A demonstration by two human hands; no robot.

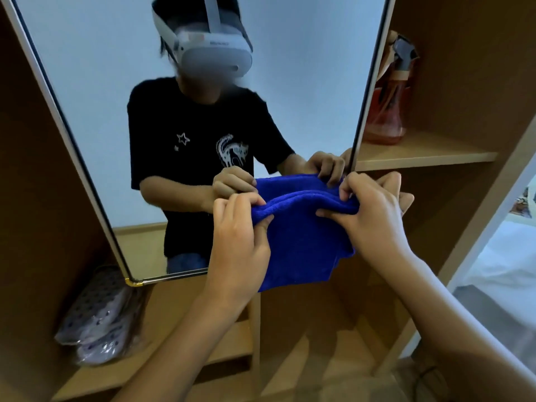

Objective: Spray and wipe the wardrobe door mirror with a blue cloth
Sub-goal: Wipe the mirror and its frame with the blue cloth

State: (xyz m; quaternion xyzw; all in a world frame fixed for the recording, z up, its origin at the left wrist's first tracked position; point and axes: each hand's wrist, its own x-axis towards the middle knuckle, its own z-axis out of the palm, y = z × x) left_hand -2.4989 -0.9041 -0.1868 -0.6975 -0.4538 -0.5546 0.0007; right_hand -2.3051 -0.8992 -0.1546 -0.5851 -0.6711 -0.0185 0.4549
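Both hands up close: left hand [240,227] and right hand [368,216] pinching top fold of blue cloth [304,242], stretched between them. Deep blue, plush, doubled over, hanging just before mirror [116,82]. Orange spray bottle [387,111] on shelf [420,155], right.

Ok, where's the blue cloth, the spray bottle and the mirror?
blue cloth [301,245]: head view, hanging middle.
spray bottle [387,111]: head view, red body.
mirror [95,82]: head view, bare glass.
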